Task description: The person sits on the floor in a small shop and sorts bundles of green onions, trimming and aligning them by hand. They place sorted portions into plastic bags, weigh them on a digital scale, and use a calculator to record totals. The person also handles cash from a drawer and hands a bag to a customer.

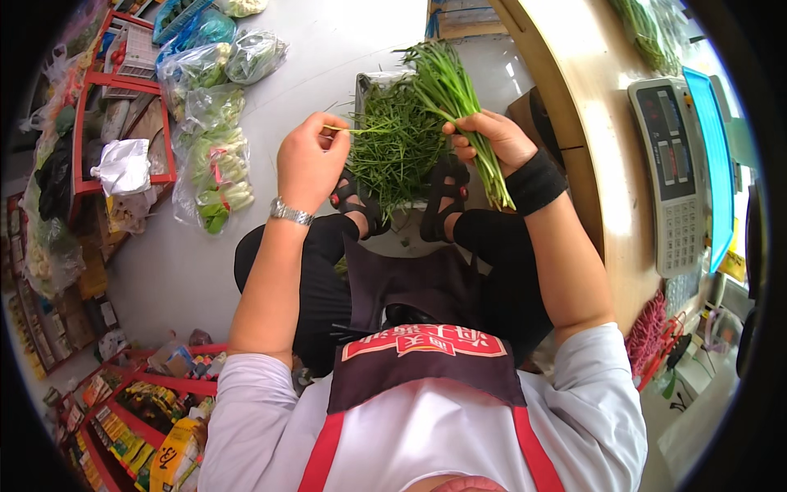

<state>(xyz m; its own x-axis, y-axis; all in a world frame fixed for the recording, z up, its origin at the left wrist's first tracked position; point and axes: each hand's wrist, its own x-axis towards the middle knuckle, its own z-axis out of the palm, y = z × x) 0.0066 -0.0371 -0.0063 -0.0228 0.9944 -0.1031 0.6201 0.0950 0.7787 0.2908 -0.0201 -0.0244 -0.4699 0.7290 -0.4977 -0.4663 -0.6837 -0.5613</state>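
Note:
My right hand [492, 138] grips a bunch of long green garlic chives [446, 80]. Its leafy ends point up and away, and the pale cut stems stick out below the palm. Between the thumb and fingers of my left hand [316, 150] is one thin yellowish-green stalk [369, 130], stretching right above the pile. On the floor between my feet, a heap of loose green leaves and stalks [396, 147] fills a shallow container [361, 86]. Most of that container is hidden under the heap.
A wooden counter [590, 123] runs along the right, bearing a weighing scale [667, 178]. Bagged leafy vegetables [224, 178] lie on the floor at left, beside a red metal rack [79, 135]. Shelves of packaged goods [135, 424] stand at lower left. My sandals [446, 197] flank the heap.

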